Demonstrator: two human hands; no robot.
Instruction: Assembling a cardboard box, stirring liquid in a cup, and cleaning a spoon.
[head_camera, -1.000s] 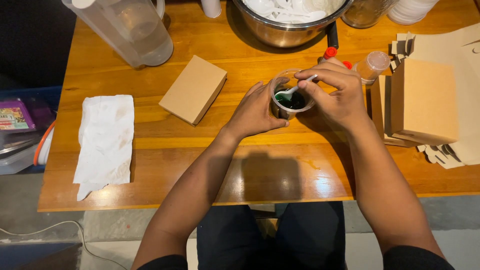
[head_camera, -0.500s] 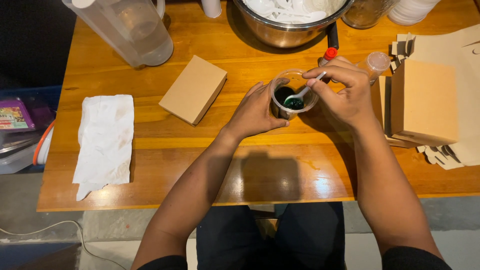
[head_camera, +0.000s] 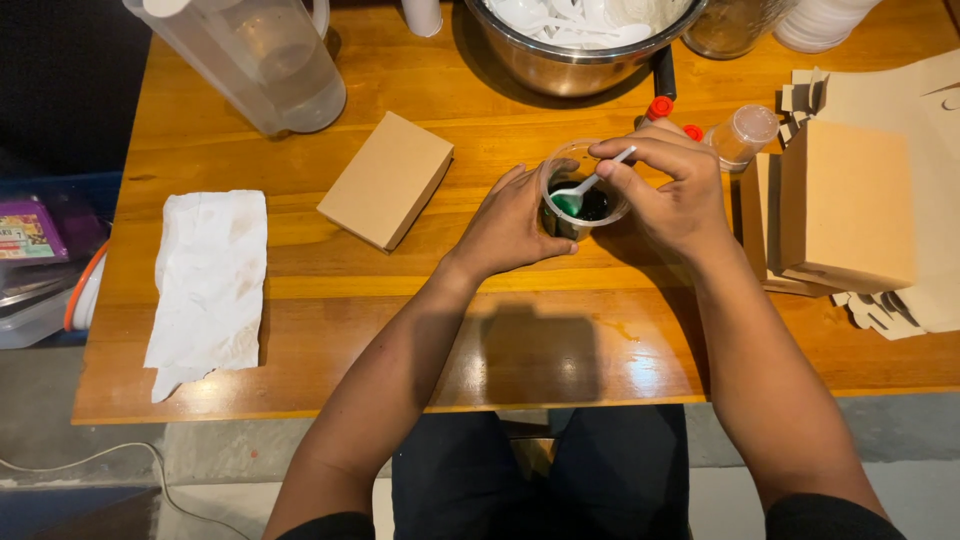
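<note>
A small clear plastic cup (head_camera: 580, 190) with dark green liquid stands on the wooden table (head_camera: 330, 330). My left hand (head_camera: 510, 225) wraps around the cup's left side and holds it. My right hand (head_camera: 670, 185) pinches the handle of a white plastic spoon (head_camera: 590, 185), whose bowl sits inside the cup, tinted green. Both hands meet at the middle of the table.
A brown cardboard box (head_camera: 388, 180) lies left of the cup, a white paper towel (head_camera: 205, 285) further left. A clear pitcher (head_camera: 260, 60), a metal bowl (head_camera: 575, 45) and stacked white lids stand at the back. Flat cardboard sheets (head_camera: 860, 200) and a small capped bottle (head_camera: 740, 135) lie right.
The spoon has shifted around inside the cup, its handle swinging right then back. My left hand keeps the cup in place.
</note>
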